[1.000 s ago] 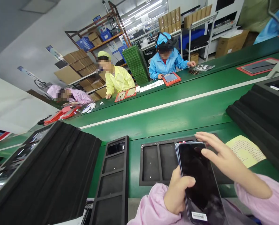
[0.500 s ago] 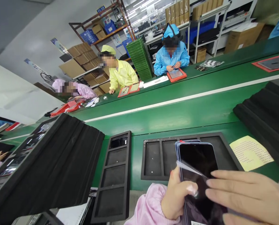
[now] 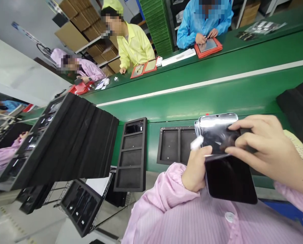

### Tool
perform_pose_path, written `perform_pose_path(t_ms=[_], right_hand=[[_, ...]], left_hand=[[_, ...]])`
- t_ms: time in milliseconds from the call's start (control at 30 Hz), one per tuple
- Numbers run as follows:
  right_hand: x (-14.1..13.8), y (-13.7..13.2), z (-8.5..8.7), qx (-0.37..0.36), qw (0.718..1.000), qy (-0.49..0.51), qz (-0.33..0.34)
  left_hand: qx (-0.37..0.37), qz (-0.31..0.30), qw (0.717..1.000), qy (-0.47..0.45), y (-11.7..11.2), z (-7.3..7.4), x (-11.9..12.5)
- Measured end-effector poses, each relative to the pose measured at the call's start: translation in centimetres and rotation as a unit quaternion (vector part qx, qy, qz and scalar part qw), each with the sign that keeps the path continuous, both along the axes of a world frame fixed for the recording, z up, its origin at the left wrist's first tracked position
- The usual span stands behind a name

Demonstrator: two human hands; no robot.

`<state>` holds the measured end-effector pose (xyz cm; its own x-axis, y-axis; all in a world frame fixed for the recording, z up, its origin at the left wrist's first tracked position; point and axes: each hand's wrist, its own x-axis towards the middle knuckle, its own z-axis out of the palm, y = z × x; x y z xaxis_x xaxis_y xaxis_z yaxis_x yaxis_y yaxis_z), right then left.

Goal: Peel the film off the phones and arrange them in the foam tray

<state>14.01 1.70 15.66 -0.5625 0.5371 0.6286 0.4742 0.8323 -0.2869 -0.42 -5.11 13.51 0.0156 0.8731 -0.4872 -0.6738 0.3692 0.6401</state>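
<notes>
My left hand (image 3: 196, 166) is wrapped round the left side of a small stack of smartphones (image 3: 231, 184), whose top one has a black screen. A white cover (image 3: 196, 142) sits on one of its fingertips. Over the upper part of that screen lies a shiny clear film (image 3: 214, 130), its lower edge crossing the phone below my left thumb. My right hand (image 3: 265, 145) has its thumb and fingers bent in a pinch at the film's right side; the exact grip is blurred. The phones are held above a black foam tray (image 3: 159, 145) with compartments.
A narrow black foam tray (image 3: 144, 152) holds one phone (image 3: 134, 127) in its top compartment. Tall stacks of black trays (image 3: 90, 142) stand left and right. A yellow paper (image 3: 295, 142) lies at right. Across the green bench (image 3: 172, 105), several co-workers handle items on red pads (image 3: 211, 51).
My view has tilted down. The phones are now held closer to my body and tilted. My right hand has gone from flat, stretched fingers to a pinch at the film, higher on the phone.
</notes>
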Motion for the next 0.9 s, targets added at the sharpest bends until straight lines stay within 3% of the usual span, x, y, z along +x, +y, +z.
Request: perform_pose_path(t_ms=[133, 200, 267, 333, 433, 500, 567, 633, 700, 800, 900], right_hand=[[-0.4, 0.0, -0.1, -0.045, 0.993, 0.083, -0.074], [0.0, -0.2, -0.4, -0.134, 0.975, 0.129, -0.118], [0.3, -0.7, -0.9, -0.296, 0.939, 0.121, -0.129], [0.4, -1.3, -1.6, -0.459, 0.88, 0.078, -0.094], [0.6, -2.0, -2.4, -0.584, 0.804, 0.097, -0.065], [1.5, -1.9, -3.2, -0.594, 0.782, 0.154, -0.108], [3.2, -1.4, -4.5, -0.546, 0.791, 0.184, -0.205], [5.4, -0.6, -6.3, -0.466, 0.808, 0.158, -0.324], [7.3, 0.0, -8.7, -0.427, 0.808, 0.095, -0.393], [8.4, 0.2, -12.2, -0.443, 0.797, 0.048, -0.407], [7.6, -0.1, -14.5, -0.436, 0.802, 0.009, -0.408]], left_hand=[[0.02, 0.006, 0.999, -0.034, 0.1, -0.6, 0.0], [-0.015, 0.015, 0.999, -0.034, 0.1, -1.0, -0.2], [-0.034, 0.028, 0.998, -0.038, 0.0, -1.4, -0.3], [-0.024, 0.029, 0.998, -0.046, 0.1, -1.9, -0.4], [-0.018, 0.024, 0.999, -0.044, 0.1, -2.8, -0.7], [-0.045, 0.033, 0.998, -0.037, 0.0, -3.5, -1.1], [-0.077, 0.04, 0.996, -0.036, -0.2, -4.2, -1.6], [-0.099, 0.043, 0.993, -0.047, -0.4, -4.6, -2.3], [-0.097, 0.037, 0.993, -0.057, -0.7, -4.8, -2.8], [-0.071, 0.005, 0.996, -0.061, -0.9, -4.2, -3.2], [-0.071, -0.016, 0.997, -0.038, -0.7, -3.1, -2.8]])
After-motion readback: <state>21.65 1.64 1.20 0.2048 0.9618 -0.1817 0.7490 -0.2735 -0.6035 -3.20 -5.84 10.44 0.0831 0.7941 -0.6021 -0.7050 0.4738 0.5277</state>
